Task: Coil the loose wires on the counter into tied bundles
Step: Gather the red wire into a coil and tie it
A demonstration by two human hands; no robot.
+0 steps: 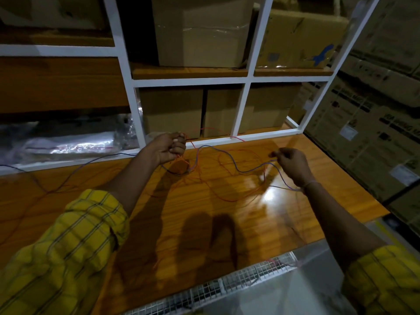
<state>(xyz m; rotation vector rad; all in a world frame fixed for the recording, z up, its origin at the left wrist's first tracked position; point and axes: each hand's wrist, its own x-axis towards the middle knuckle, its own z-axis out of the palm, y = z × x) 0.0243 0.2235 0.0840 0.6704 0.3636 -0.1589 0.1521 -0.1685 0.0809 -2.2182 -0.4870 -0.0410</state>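
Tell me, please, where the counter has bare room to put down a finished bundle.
Bare wood lies near the front edge, between the forearm shadows and the wire mesh. Crowded: between the hands, where red wires and a blue wire sprawl.

White shelf frame (241, 81) at back: cardboard boxes (172, 110) inside it, crinkled plastic bags (68, 142) left of it, printed cartons (368, 123) stacked to its right.

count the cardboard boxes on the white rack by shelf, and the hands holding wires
Upper shelf boxes: 2, a plain one and one with a blue mark
Lower shelf boxes: 3, at and
Hands holding wires: 2, left hand and right hand
Total: 5 boxes, 2 hands, 7 in all
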